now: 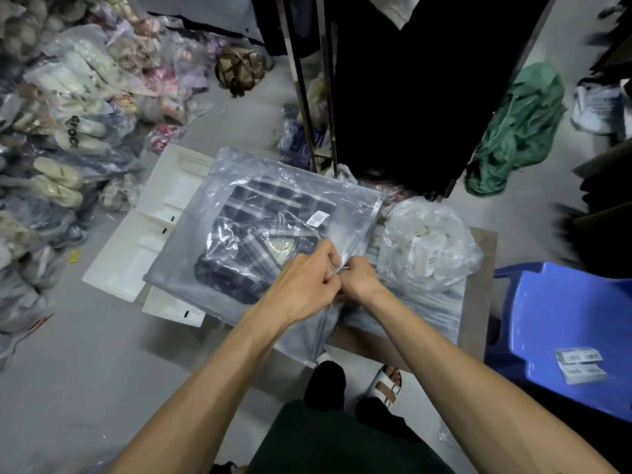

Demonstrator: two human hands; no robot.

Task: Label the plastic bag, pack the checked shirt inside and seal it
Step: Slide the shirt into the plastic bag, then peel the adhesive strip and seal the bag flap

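Note:
A clear plastic bag (191,254) lies across a low table, with a folded dark checked shirt (253,230) inside it. A small white barcode label (317,218) is stuck on the bag above the shirt. My left hand (301,282) and my right hand (359,278) meet at the bag's zip edge (369,227) on its right side. Both hands pinch that edge between thumb and fingers. Their fingertips touch each other over the seal strip.
White trays (136,248) lie under the bag's left side. A crumpled clear bag with boxed items (427,244) sits to the right. A blue plastic stool (564,319) holds label strips (579,364). Bagged shoes pile up at left; a clothes rack stands behind.

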